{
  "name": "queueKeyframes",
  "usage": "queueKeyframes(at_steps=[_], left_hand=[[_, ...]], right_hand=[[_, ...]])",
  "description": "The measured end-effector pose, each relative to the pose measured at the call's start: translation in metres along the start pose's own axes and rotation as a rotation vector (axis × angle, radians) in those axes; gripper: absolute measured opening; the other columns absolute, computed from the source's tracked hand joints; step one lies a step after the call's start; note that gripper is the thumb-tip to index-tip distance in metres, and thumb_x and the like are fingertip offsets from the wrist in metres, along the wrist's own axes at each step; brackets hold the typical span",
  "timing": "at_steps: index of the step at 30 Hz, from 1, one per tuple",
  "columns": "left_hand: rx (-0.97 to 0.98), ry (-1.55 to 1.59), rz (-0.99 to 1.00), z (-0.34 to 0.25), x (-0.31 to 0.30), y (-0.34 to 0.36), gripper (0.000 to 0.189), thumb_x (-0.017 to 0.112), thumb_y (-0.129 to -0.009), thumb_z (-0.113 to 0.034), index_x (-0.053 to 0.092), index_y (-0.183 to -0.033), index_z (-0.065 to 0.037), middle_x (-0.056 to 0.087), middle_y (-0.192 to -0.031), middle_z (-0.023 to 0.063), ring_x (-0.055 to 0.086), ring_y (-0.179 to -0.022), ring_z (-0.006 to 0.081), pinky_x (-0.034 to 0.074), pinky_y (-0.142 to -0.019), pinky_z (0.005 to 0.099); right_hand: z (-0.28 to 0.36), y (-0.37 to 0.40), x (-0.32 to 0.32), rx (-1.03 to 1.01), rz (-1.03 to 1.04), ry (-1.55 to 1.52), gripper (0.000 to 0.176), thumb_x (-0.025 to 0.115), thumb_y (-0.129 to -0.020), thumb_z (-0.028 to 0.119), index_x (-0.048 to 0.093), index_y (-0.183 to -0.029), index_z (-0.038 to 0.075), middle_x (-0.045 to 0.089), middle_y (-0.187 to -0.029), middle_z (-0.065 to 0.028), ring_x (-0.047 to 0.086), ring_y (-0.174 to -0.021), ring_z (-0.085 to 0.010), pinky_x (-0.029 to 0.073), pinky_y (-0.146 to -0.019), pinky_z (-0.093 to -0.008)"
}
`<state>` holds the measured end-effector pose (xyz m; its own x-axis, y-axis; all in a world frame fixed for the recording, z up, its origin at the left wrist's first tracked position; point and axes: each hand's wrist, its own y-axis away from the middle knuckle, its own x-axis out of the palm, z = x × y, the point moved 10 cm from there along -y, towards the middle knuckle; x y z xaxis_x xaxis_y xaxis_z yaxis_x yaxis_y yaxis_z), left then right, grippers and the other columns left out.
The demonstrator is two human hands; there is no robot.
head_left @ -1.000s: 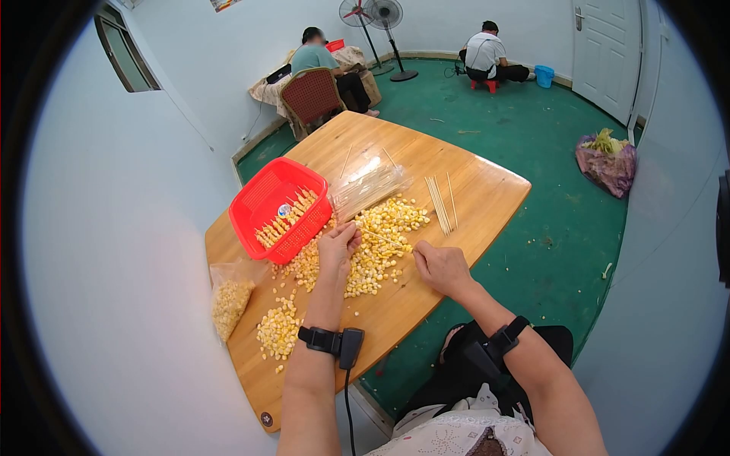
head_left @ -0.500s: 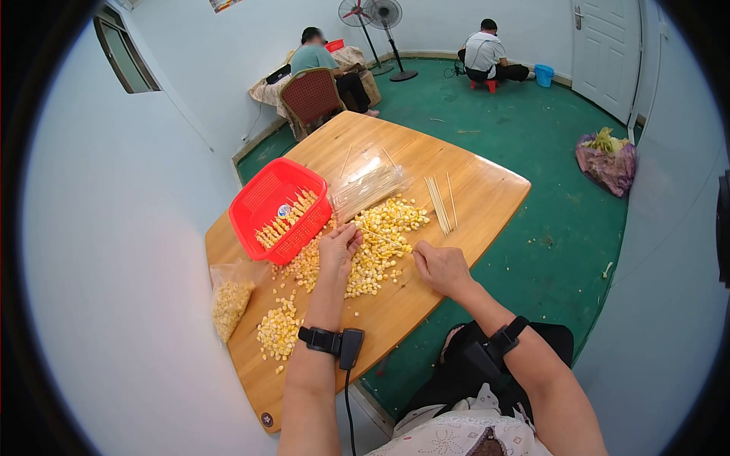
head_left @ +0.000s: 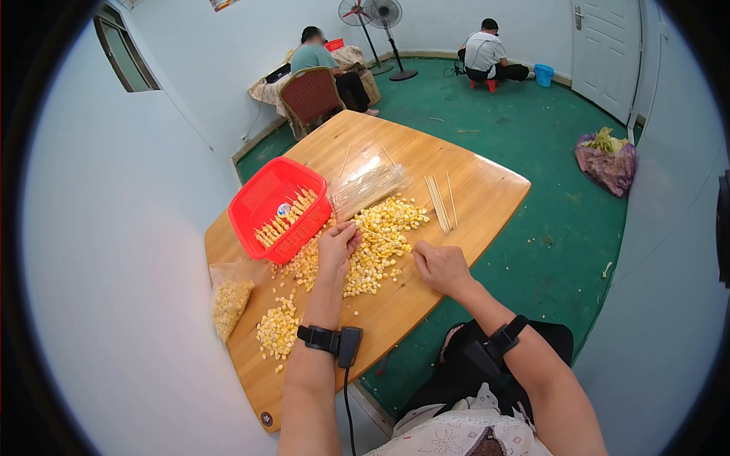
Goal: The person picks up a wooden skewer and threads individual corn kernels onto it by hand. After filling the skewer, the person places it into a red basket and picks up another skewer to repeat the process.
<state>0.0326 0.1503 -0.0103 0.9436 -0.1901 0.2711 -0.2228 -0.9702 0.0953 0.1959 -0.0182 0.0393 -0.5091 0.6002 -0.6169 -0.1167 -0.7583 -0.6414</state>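
A thin bamboo skewer [head_left: 382,237] spans the gap between my two hands, over a spread of loose yellow corn kernels [head_left: 372,270]. My right hand [head_left: 443,267] is closed around one end of it, with yellow corn showing by the thumb. At the other end, the fingers of my left hand [head_left: 338,245] are pinched together on what looks like a pale corn kernel, partly hidden by the fingertips. Behind my left hand stands a red plastic basket [head_left: 242,199] with several finished corn skewers [head_left: 285,219] lying in a row.
A clear bag of skewers [head_left: 369,188] and several loose skewers [head_left: 439,205] lie on the wooden table [head_left: 456,163]. Nearer me are a bag of corn [head_left: 230,308] and a small kernel pile [head_left: 279,329]. Two people [head_left: 315,57] sit farther off, near standing fans [head_left: 386,15].
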Motion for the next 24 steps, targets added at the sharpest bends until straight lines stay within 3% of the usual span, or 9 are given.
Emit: queueKeyframes(at_steps=[14, 24], left_hand=[[0.079, -0.157, 0.039, -0.010, 0.004, 0.003, 0.008, 0.062, -0.080, -0.004, 0.062, -0.086, 0.001, 0.061, -0.072, 0.0056, 0.058, -0.059, 0.0116, 0.049, -0.054, 0.0212], [0.073, -0.133, 0.139, -0.016, 0.009, 0.004, 0.011, 0.062, -0.081, -0.004, 0.061, -0.090, 0.001, 0.061, -0.076, 0.0055, 0.059, -0.064, 0.0133, 0.051, -0.060, 0.0241]], right_hand=[[-0.002, 0.001, 0.001, 0.005, 0.012, -0.001, 0.007, 0.054, -0.081, 0.014, 0.053, -0.078, 0.008, 0.053, -0.053, -0.0110, 0.055, -0.047, -0.0284, 0.042, -0.044, -0.0375], [-0.002, 0.000, 0.000, 0.011, 0.001, -0.053, 0.012, 0.052, -0.082, 0.017, 0.051, -0.075, 0.007, 0.052, -0.052, -0.0136, 0.054, -0.048, -0.0317, 0.041, -0.043, -0.0408]])
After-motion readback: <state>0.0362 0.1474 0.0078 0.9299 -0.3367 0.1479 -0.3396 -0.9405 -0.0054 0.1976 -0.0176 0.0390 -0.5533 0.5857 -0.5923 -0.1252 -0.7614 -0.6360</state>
